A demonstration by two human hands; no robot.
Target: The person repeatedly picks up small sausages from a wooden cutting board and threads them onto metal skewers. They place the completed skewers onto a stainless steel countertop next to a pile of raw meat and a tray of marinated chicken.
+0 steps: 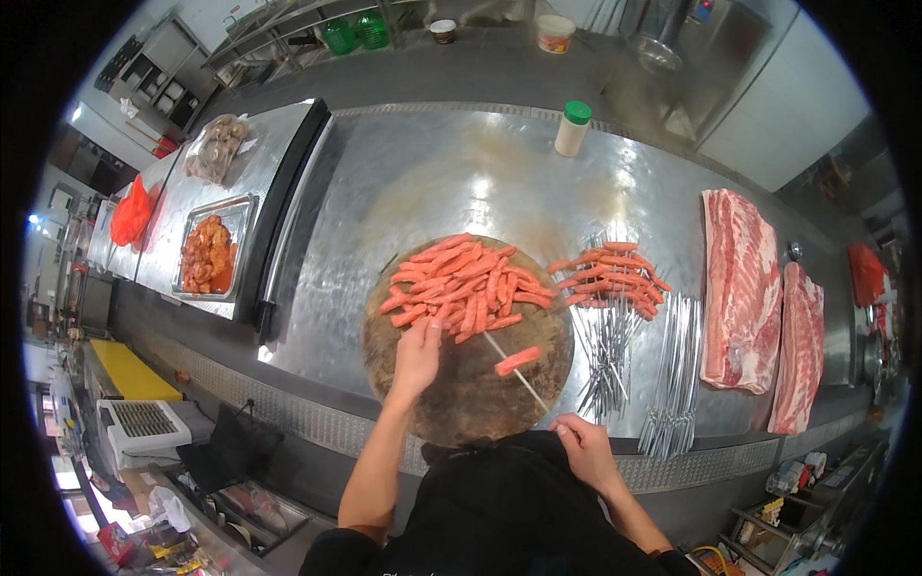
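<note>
A pile of reddish, finger-length meat pieces (461,277) covers the far half of a round wooden chopping block (468,399). My left hand (418,360) is at the pile's near edge, fingertips against a piece; whether they pinch it is unclear. Near the block's front right edge, my right hand (585,443) grips the end of a metal skewer (531,390). The skewer slants up and left over the block, with one meat piece (517,361) partway along it. Right of the block, several loaded skewers (612,277) lie in a stack, their bare metal ends pointing towards me.
Bare metal skewers (671,381) lie beside the stack. Further right are two slabs of raw meat (742,295) (798,353). A green-lidded shaker (573,129) stands at the steel table's (432,165) far edge. On the left counter sit a tray (250,216) of sauced meat and a bagged item (216,147).
</note>
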